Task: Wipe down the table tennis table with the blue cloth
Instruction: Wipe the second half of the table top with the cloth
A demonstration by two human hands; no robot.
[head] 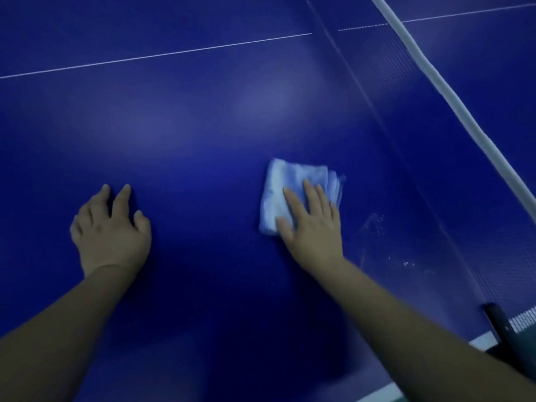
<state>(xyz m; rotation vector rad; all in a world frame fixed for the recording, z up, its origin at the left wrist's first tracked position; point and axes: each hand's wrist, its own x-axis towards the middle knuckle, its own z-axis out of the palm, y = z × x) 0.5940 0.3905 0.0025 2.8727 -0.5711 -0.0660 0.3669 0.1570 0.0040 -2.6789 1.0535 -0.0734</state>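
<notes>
Presses folded blue cloth [290,187] flat with right hand [311,227], fingers straight, no pinch; tabletop [203,126], near net [435,82] edge. Props left hand [111,227], spread, empty. May slip off unpinched cloth, miss droplets [377,224] beside net.

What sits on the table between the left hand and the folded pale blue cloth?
Nothing: the head view shows only the bare surface of the dark blue table tennis table between the left hand and the folded pale blue cloth.
</notes>
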